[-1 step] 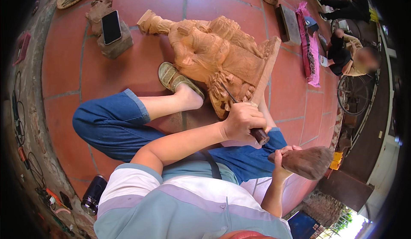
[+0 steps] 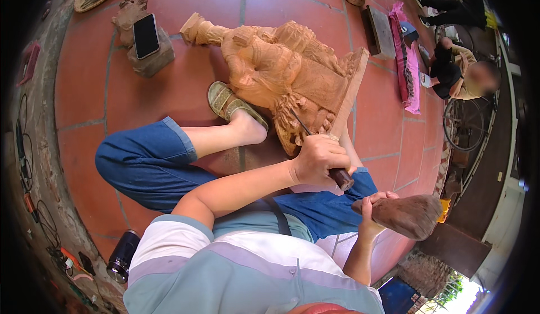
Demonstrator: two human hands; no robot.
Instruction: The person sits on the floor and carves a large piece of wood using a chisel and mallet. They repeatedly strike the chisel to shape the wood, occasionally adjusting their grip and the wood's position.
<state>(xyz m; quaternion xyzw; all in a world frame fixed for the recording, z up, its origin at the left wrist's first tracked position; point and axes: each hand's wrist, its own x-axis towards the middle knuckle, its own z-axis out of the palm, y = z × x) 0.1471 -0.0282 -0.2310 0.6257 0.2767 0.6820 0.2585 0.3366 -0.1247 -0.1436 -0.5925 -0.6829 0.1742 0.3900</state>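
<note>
Reaching rightward, left hand (image 2: 320,160) clamped on chisel (image 2: 341,179), right hand (image 2: 370,214) gripping mallet (image 2: 409,215).

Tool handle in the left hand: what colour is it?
The tool handle is dark brown, shown best in the head view.

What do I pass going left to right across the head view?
Phone → sandal → left hand gripping a carving tool → right hand holding a wooden mallet. The wood carving spans both sandal and left hand, so it's left out.
</note>
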